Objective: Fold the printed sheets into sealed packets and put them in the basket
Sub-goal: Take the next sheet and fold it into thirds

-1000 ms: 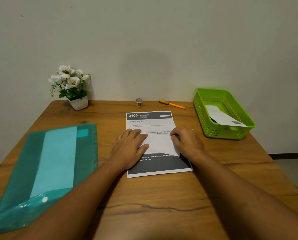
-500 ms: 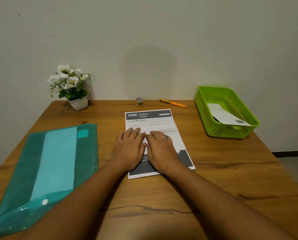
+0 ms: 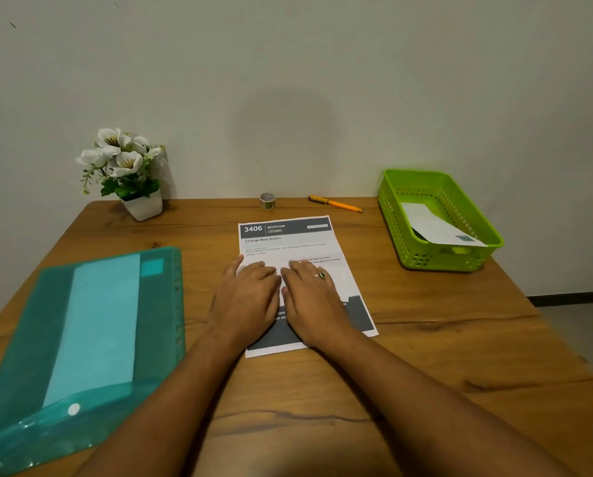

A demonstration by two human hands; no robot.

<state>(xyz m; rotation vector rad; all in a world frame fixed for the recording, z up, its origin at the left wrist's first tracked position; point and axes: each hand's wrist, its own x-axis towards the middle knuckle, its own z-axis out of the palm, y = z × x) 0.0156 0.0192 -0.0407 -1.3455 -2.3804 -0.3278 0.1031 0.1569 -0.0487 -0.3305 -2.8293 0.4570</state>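
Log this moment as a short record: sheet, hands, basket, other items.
Sheet: printed sheet lies on the table, header at the far end.
Left hand: flat, pressing on the sheet's middle.
Right hand: flat on the sheet, beside the left.
Basket: green, right rear; one folded paper inside.
Others: teal folder, tape roll, pen, potted flowers.

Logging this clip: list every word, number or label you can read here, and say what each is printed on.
"3406": on the dark header band of the white printed paper sheet.
"BEDROOM": same band, beside the number.
"Change Bed Sheets": heading below the band.
Sheet's smaller body lines: too small to read.
Mark on the white folded packet in the green plastic basket: too blurred.
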